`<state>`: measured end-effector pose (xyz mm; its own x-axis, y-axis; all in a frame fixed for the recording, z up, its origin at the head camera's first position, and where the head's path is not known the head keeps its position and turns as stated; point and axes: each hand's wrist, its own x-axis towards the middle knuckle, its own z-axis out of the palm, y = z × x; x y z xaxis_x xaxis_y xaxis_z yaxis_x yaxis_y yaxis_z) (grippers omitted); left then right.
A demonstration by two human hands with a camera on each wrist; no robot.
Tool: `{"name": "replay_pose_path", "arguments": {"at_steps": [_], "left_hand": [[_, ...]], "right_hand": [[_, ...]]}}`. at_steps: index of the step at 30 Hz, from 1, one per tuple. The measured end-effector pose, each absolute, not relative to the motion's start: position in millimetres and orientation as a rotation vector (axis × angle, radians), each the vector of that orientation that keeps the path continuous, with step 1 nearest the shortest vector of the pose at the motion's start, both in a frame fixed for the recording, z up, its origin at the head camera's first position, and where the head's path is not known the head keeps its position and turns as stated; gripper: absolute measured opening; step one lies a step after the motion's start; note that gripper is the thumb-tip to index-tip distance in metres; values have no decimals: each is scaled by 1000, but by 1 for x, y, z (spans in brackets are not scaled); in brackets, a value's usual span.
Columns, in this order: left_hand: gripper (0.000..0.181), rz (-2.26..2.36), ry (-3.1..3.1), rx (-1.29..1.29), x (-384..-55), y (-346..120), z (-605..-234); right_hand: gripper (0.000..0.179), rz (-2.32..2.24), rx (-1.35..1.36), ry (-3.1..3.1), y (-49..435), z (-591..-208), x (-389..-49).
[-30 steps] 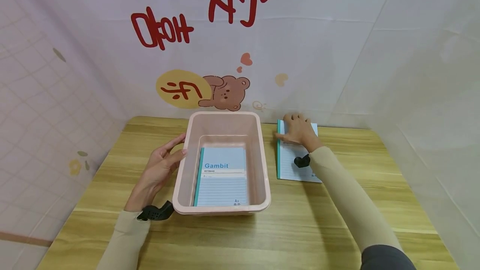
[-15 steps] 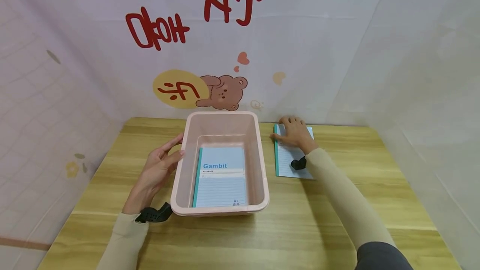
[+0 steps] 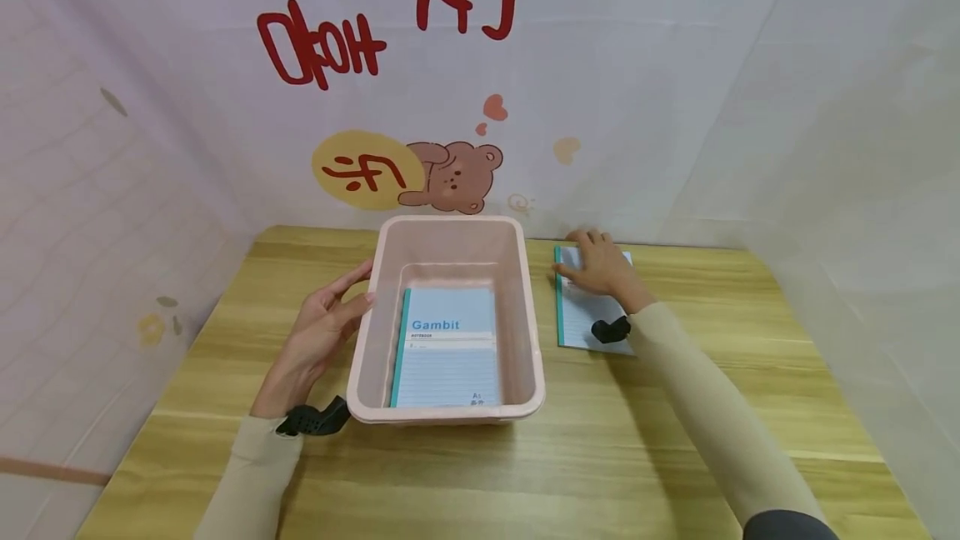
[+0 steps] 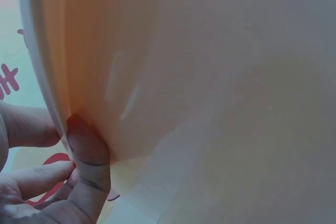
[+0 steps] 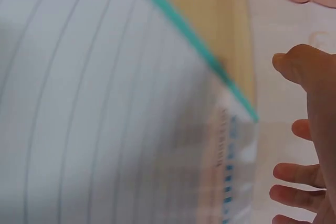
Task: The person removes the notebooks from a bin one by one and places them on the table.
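In the head view, a pale pink plastic bin point(image 3: 446, 415) stands left of centre, with a Gambit notebook point(image 3: 450, 365) lying inside it. My left hand point(image 3: 318, 340) holds the bin's left side, thumb at the rim and fingers along the outer wall. Close up in the left wrist view, the thumb and fingers point(image 4: 89, 145) pinch the bin wall point(image 4: 131, 77) at its edge. A second light blue notebook point(image 3: 588, 319) with a teal spine lies right of the bin. Over its upper part rests my right hand point(image 3: 603, 265), fingers spread, thumb near the spine.
The wooden table point(image 3: 480, 482) carries both bin and notebooks. A white backdrop point(image 3: 637, 65) with red characters and a cartoon bear point(image 3: 459, 177) rises behind the table's far edge, and more white cloth borders both sides.
The notebook on the right has come down flatter onto the table, its near edge now slightly farther back. My right hand has lowered with it. My left hand stays at the bin.
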<state>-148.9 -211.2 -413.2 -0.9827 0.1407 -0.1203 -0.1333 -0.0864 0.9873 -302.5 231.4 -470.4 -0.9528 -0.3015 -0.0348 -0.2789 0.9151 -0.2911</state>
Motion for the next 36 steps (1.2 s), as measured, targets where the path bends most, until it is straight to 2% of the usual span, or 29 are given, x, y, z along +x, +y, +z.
{"name": "replay_pose_path", "arguments": {"at_steps": [18,36], "left_hand": [[67,2222,1944,39,-150,-208,-410],[67,2238,1937,55,-149,-209,-412]], "right_hand": [[80,-692,-527,3092,229,-423,-271],[84,-715,-689,3112,191,-361,-256]]}}
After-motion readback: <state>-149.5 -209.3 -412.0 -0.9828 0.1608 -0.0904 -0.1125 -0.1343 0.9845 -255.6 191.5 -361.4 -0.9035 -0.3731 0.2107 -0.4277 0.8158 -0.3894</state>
